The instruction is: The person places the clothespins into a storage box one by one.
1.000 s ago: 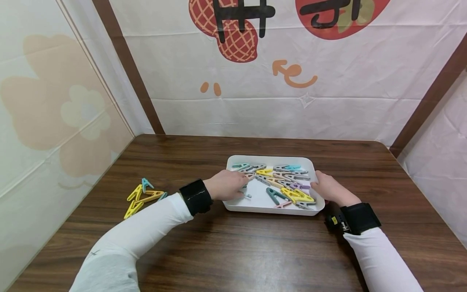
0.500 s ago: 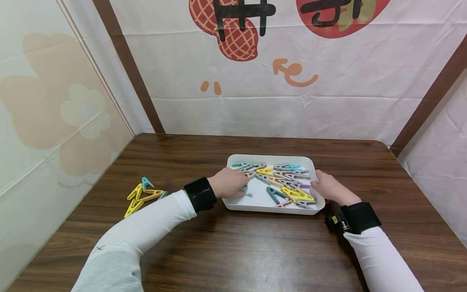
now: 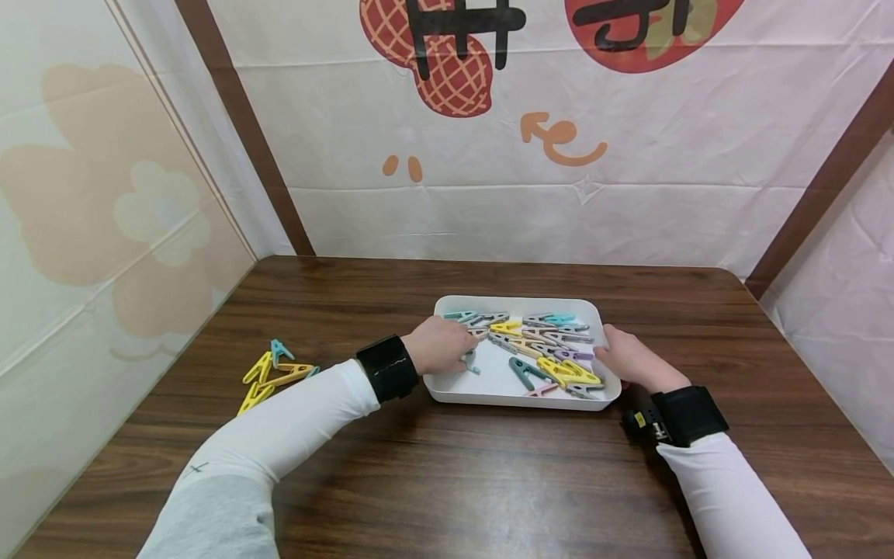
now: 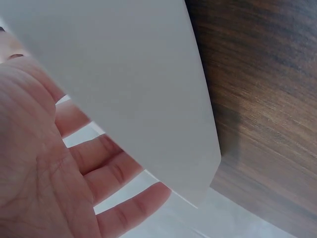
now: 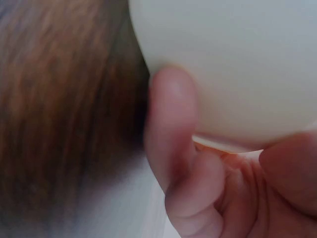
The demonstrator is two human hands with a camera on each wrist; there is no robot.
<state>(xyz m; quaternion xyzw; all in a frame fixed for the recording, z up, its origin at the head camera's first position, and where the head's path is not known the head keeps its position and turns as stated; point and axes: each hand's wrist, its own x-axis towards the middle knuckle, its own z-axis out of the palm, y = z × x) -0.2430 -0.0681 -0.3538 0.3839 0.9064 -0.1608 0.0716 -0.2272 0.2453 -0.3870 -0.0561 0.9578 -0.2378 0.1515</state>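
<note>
A white rectangular tray [image 3: 497,374] on the table holds several clothespins in grey, yellow, teal, purple and pink. My left hand [image 3: 438,345] reaches over its left rim, fingers down among the pins. In the left wrist view the tray's wall [image 4: 119,89] covers those fingertips, so whether they pinch a pin is hidden. A grey-green clothespin [image 3: 470,361] lies right by that hand, and a pinkish clothespin [image 3: 479,334] is near its index finger. At the tray's right end my right hand [image 3: 639,363] grips the rim, a curled finger [image 5: 171,109] against the outer wall.
Left of the tray, beyond my left forearm, yellow clothespins [image 3: 257,396], an orange-yellow clothespin [image 3: 289,376] and a blue clothespin [image 3: 281,352] lie in a small group on the brown wooden table [image 3: 447,481]. Printed white curtains [image 3: 447,221] hang behind and at both sides.
My left hand has shifted slightly right and away from me inside the tray. The grey-green clothespin by it has changed position a little. My right hand and the tray stay almost still.
</note>
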